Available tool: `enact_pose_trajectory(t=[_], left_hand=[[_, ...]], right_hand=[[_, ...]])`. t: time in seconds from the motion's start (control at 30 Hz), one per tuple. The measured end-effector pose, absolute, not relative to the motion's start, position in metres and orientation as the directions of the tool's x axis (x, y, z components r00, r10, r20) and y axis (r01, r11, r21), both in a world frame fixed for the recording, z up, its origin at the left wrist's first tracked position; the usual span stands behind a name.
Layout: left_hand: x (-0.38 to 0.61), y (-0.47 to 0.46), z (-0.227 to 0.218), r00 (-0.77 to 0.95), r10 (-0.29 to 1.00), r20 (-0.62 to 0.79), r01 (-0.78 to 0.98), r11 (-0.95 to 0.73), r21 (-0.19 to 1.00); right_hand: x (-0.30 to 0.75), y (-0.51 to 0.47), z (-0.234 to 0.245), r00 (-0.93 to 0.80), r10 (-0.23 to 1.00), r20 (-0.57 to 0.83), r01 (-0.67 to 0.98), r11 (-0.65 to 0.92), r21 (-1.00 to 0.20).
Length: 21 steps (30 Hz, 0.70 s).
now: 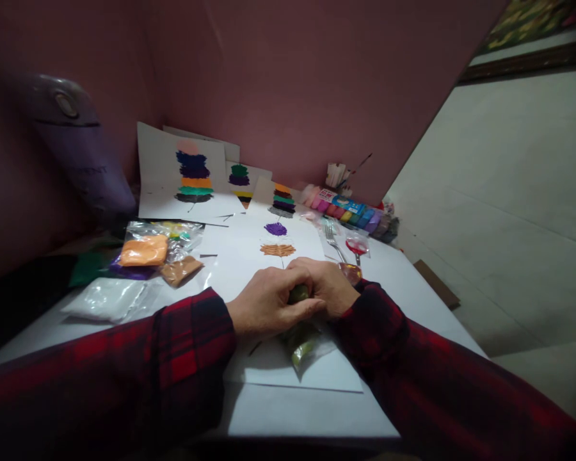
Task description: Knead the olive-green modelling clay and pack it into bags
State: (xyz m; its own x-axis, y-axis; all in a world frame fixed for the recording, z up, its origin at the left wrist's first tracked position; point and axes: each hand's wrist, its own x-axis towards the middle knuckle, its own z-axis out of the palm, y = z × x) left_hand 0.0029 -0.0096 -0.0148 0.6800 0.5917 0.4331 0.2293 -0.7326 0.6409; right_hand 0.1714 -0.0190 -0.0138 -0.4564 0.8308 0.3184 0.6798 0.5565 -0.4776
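My left hand (269, 298) and my right hand (331, 288) are closed together over a sheet of white paper (333, 368). A lump of olive-green modelling clay (298, 294) shows between them, and the rest of it is covered by my fingers. Just below my hands lies a clear plastic bag (303, 349) with more olive-green clay inside. On the paper beyond my knuckles are a purple clay patch (275, 228) and a light-brown clay band (278, 250) with ridges.
To the left lie bags of orange clay (144, 250), brown clay (181, 271) and white clay (106, 299). Sheets with coloured bands (153, 173) lean at the back. A fork (333, 242), a red tool (358, 247) and a multicolour clay pack (348, 210) lie right. A purple bottle (81, 153) stands left.
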Motion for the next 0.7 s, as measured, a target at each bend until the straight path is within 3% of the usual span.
enact_pose_trajectory(t=[0.43,0.7], left_hand=[[0.0026,-0.0097,-0.0146,0.660,0.596,0.457,0.194,-0.723,0.663],[0.0027,-0.0093,-0.0133,0.641,0.571,0.513,0.214,-0.774,0.595]], right_hand=[[0.1695,-0.0206,-0.0131,-0.449,0.830,0.331,0.705,0.557,-0.438],[0.1676,-0.0208,-0.0161,-0.434,0.840,0.326,0.730,0.540,-0.420]])
